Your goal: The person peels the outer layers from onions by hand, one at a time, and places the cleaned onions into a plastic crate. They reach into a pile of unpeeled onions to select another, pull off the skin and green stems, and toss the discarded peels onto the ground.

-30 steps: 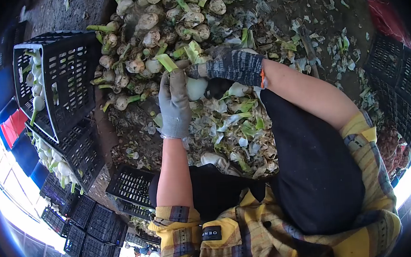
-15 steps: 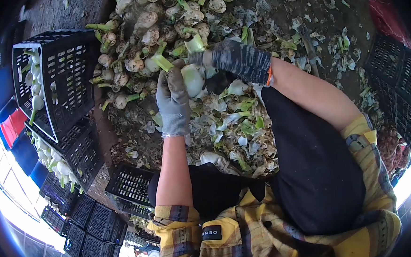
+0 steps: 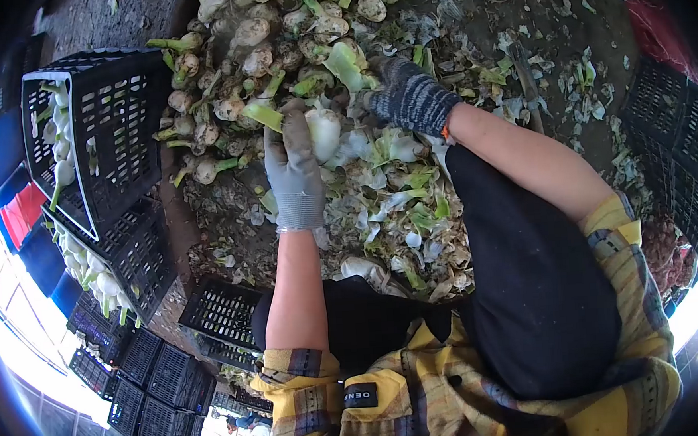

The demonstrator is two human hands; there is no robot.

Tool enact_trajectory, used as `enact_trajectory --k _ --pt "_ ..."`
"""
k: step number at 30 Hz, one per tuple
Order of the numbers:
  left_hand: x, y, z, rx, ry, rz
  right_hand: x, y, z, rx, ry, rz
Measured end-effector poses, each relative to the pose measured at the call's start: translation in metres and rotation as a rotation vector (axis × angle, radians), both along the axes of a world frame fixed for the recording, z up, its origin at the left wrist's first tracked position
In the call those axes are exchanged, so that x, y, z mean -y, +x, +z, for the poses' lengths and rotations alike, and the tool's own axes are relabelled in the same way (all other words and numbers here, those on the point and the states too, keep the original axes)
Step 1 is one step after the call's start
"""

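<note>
My left hand point(image 3: 294, 161), in a grey coated glove, is closed around a white onion point(image 3: 325, 134). Its short green stem sticks out past my fingers to the left. My right hand point(image 3: 412, 98), in a dark speckled knit glove, is just right of the onion with curled fingers. Between the fingers is a pale green outer leaf point(image 3: 348, 66), hanging loose above the onion. Beyond both hands lies a heap of unpeeled onions point(image 3: 253, 61), dirty and brownish with cut green stems.
Peeled leaves and skins point(image 3: 400, 207) litter the ground before my knees. A black crate point(image 3: 115, 124) with white onions stands on its side at left, above another crate point(image 3: 140, 259) of onions. More black crates point(image 3: 160, 389) are stacked lower left and at right point(image 3: 667, 119).
My right hand has moved right, away from the onion's top, with the green leaf peeled up in its fingers. The left hand has barely moved and still grips the onion.
</note>
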State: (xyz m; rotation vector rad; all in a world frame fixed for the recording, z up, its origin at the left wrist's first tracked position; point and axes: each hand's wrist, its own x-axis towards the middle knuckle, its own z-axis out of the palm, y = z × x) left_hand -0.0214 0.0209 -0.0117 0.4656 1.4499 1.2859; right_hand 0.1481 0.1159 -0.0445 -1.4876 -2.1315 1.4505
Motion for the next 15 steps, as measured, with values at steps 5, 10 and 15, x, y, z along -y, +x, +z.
enact_trajectory --k 5,10,15 --pt "0.004 0.0 -0.004 -0.032 0.003 0.026 -0.001 -0.001 0.012 0.069 0.146 0.403" --pt "0.0 0.005 0.006 -0.081 0.035 -0.13 -0.005 -0.008 0.053 -0.242 -0.709 0.117" --pt "0.009 0.006 -0.008 -0.103 0.161 -0.116 0.007 0.009 0.008 -0.409 -0.249 0.371"
